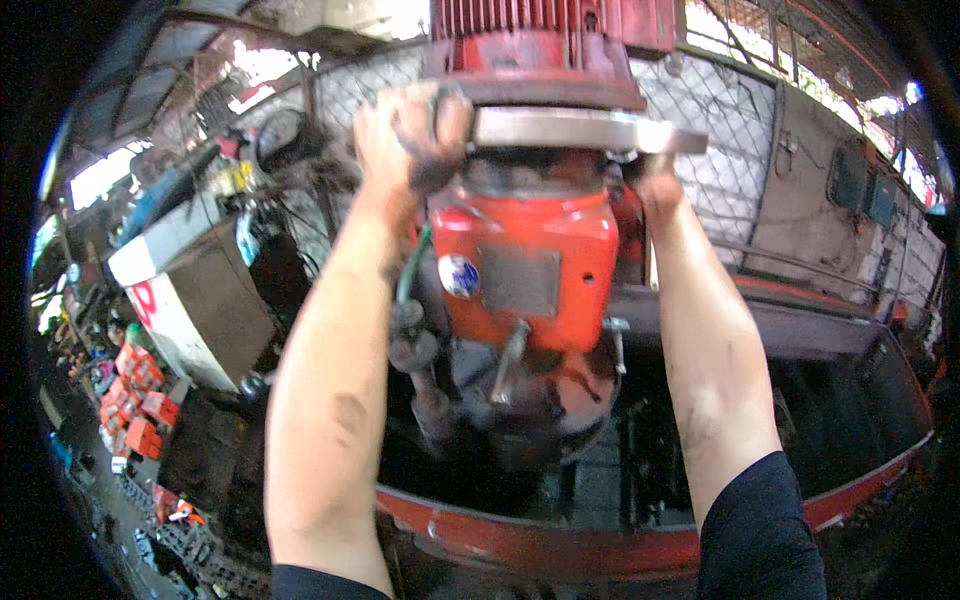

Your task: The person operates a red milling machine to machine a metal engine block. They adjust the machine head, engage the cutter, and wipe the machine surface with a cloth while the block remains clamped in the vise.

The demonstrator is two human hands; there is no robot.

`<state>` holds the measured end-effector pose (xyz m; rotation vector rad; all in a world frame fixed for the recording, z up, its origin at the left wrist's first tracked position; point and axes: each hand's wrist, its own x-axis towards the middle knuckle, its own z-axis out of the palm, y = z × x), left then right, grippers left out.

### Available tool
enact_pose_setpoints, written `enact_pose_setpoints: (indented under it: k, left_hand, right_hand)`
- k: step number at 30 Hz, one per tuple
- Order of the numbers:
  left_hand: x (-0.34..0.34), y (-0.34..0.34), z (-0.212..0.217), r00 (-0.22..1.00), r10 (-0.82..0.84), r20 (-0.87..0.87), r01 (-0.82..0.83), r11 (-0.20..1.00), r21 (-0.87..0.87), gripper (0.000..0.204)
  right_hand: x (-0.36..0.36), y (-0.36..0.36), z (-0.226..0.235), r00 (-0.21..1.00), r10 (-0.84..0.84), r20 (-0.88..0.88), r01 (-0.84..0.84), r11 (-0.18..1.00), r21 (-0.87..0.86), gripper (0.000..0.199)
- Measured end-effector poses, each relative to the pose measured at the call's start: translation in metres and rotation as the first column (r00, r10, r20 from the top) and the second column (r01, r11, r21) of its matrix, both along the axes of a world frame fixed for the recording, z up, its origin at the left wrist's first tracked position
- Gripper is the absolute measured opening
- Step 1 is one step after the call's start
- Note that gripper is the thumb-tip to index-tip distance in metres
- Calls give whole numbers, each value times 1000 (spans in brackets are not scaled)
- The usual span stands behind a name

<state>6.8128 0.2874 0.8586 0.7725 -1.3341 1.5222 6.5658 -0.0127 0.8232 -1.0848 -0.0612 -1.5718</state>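
The left hand (410, 135) is raised and clamped on the left edge of the grey steel flange plate (585, 130), fingers curled over its rim. The plate sits between the red ribbed motor (540, 45) above and the orange gearbox housing (525, 265) below. The right hand (655, 185) reaches under the plate's right side; its grip is mostly hidden, so whether it is closed cannot be told. Below lies a red-rimmed tank (540, 545).

orange-red gearbox (525, 270), grey flange (580, 130)
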Motion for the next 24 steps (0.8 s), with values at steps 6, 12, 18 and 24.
enact_pose_setpoints:
  k: [6, 12, 18, 24]
  left_hand:
    - [6, 3, 1, 997, 59, 49, -61, 997, 41, 18]
    - [-4, 6, -4, 987, -51, -152, 73, 987, 146, 18]
    - [-11, 12, -2, 983, -102, -155, 124, 983, 139, 22]
    - [-15, 15, -2, 952, -14, -306, 108, 950, 294, 39]
  right_hand:
    - [-10, 16, 0, 952, -217, -218, 177, 966, -186, 40]
    - [5, 19, 0, 970, -243, 6, 243, 968, -65, 43]
    - [7, 6, 6, 945, -323, 54, 325, 945, -39, 44]
    - [-40, 80, -55, 656, -398, -642, 475, 878, -58, 58]
